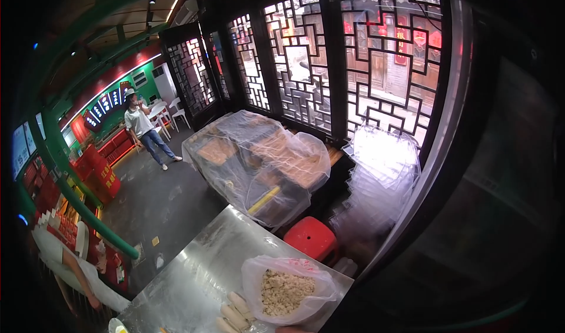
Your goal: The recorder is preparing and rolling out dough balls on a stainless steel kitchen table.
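A sliver of skin shows at the bottom edge, just below the plastic bag; it looks like part of my right hand (293, 330). Its fingers and anything in them are cut off by the frame. My left hand is out of view. On the stainless steel table (190, 284) before me stands an open white plastic bag (254, 284), filled with a pale, crumbly food mixture (287, 291). Left of the bag lie several pale dough rolls (234, 313) side by side, dusted with flour. A white container (117, 326) is partly visible at the lower left.
Beyond the table is another table under clear plastic sheeting (247, 156), with brown food beneath. A red plastic stool (310, 239) and stacked clear plastic trays (375, 187) stand to the right. One person (145, 125) stands across the room; another (75, 262) is at left.
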Available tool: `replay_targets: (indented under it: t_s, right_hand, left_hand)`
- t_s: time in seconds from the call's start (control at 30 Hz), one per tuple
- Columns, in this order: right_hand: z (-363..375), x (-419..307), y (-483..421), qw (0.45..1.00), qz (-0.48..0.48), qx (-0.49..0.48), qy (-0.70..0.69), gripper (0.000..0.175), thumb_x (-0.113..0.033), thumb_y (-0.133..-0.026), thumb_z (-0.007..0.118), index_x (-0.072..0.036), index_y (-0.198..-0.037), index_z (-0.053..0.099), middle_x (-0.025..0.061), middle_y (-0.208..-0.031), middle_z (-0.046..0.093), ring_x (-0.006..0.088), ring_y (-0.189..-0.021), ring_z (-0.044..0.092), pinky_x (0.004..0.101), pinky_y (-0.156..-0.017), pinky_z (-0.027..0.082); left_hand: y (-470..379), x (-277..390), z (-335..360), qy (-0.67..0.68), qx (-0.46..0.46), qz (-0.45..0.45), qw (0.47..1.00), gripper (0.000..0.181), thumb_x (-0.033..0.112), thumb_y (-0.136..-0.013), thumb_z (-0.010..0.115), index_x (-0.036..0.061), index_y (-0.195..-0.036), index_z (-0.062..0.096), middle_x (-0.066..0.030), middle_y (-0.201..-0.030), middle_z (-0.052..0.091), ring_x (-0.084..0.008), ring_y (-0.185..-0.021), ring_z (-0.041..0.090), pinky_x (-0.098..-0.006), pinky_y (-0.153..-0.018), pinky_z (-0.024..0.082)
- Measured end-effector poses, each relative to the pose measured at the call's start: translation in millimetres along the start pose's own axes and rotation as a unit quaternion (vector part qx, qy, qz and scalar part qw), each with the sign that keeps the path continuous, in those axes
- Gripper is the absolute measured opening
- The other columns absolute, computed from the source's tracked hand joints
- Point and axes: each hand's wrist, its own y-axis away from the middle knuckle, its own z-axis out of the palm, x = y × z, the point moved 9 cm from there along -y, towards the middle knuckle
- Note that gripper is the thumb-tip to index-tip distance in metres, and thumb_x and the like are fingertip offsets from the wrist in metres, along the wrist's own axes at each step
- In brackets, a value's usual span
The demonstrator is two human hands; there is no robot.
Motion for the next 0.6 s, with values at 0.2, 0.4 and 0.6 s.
replay_targets:
  t_s: [0.2,0.4,0.6]
  right_hand:
    - [-22.8,11.9,-13.5,1.000,-0.023,0.011,-0.015,0.015,-0.020,-0.090,0.055,-0.007,-0.089,0.063,0.0163,-0.094,0.065,0.0305,-0.090,0.062,0.0460,-0.077,0.047]
    - [-14.4,20.1,-14.2,0.999,-0.043,-0.016,-0.013,0.015,-0.019,-0.089,0.055,-0.007,-0.088,0.063,0.0167,-0.091,0.065,0.0315,-0.086,0.062,0.0461,-0.076,0.047]
    - [9.8,16.7,-19.2,0.995,-0.077,-0.068,-0.003,0.014,-0.018,-0.088,0.055,-0.007,-0.086,0.064,0.0170,-0.088,0.065,0.0325,-0.083,0.062,0.0462,-0.074,0.048]
  left_hand:
    - [-2.8,-27.3,51.3,-0.078,-0.068,0.054,0.993,0.033,0.011,-0.085,0.049,-0.0058,-0.111,0.061,-0.0301,-0.114,0.056,-0.0446,-0.106,0.050,-0.0617,-0.090,0.034]
    - [0.2,-39.9,73.4,-0.107,-0.127,0.057,0.984,0.044,0.022,-0.089,0.047,-0.0076,-0.120,0.057,-0.0349,-0.128,0.049,-0.0522,-0.113,0.046,-0.0727,-0.095,0.024]
    - [9.0,-40.9,83.1,-0.115,-0.207,0.027,0.971,0.064,0.042,-0.094,0.040,-0.0097,-0.131,0.047,-0.0373,-0.137,0.041,-0.0584,-0.125,0.035,-0.0769,-0.101,0.011]
